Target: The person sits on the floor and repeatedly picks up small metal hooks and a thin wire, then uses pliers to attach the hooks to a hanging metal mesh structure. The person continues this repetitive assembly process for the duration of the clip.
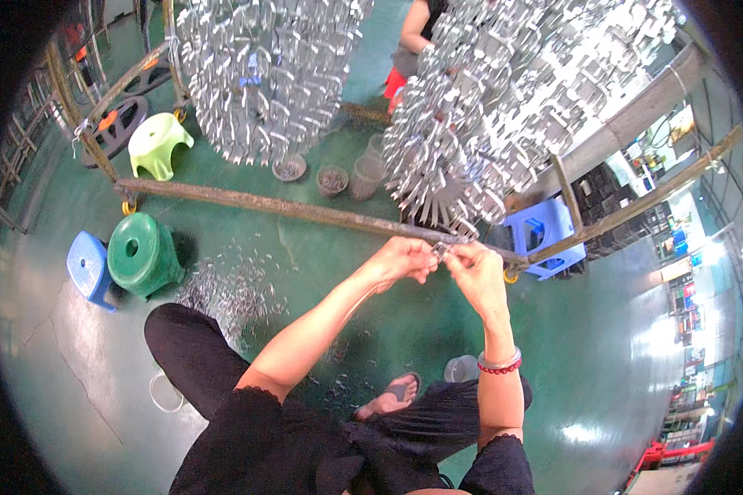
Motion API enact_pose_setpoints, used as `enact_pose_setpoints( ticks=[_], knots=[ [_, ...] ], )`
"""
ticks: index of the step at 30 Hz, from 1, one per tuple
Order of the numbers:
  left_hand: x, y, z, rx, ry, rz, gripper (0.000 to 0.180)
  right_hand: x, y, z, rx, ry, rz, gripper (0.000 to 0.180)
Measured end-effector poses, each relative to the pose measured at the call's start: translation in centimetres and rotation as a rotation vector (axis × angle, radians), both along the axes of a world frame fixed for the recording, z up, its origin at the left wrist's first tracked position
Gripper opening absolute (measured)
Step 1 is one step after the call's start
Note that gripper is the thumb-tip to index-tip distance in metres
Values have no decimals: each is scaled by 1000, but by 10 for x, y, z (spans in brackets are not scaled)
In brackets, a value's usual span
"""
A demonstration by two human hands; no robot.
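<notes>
My left hand [403, 261] and my right hand [479, 268] meet in front of the rack's lower bar, fingertips pinched close together. Between them is a small shiny metal piece [440, 248], gripped from both sides; its exact shape is too small to make out. Just above my hands hangs a dense cluster of silver metal strips [470, 124], its lowest pieces reaching nearly to my right fingers. A second hanging cluster of bent silver strips [272, 78] is further left. My right wrist carries red beads and a pale bangle.
A wheeled metal rack [264, 203] crosses ahead. Loose metal bits [231, 289] lie scattered on the green floor. Bowls of small parts [332, 181] sit beneath the rack. Stools stand around: green [144, 256], blue [91, 268], lime [158, 144] and blue-violet [545, 239]. Another person's arm [415, 29] shows behind.
</notes>
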State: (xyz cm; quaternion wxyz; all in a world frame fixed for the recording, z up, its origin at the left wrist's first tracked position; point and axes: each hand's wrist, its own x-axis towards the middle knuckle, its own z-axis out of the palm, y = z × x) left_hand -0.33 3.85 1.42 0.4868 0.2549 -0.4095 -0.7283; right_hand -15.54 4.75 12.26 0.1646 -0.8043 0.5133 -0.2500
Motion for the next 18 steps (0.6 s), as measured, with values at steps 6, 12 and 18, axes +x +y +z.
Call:
enact_pose_setpoints(
  ticks=[6, 12, 18],
  knots=[
    [-2, -14, -1, -76, -21, 4, 10, 6, -13, 22, 384, -15, -69, 15],
    [3, -5, -1, -246, -242, 91, 11, 3, -12, 4, 484, -275, -34, 13],
    [3, -6, -9, 20, 131, -43, 11, 4, -22, 0, 545, -283, -31, 15]
  ],
)
